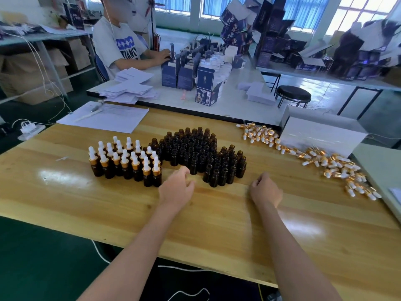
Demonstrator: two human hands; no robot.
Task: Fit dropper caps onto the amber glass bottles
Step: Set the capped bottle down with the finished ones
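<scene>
Several uncapped amber glass bottles (199,153) stand clustered mid-table. To their left stands a group of capped bottles (125,161) with white bulbs and gold collars. Loose dropper caps (321,159) lie strewn along the right side of the wooden table (86,209). My left hand (176,187) hovers just in front of the bottles with loosely curled fingers and holds nothing. My right hand (265,190) rests near the front right bottles with fingers curled under; nothing shows in it.
A white box (321,131) sits behind the caps at the right. Paper sheets (106,117) lie at the far left corner. Another person (121,44) works at the white table behind, among blue cartons (186,72). A black stool (293,94) stands beyond.
</scene>
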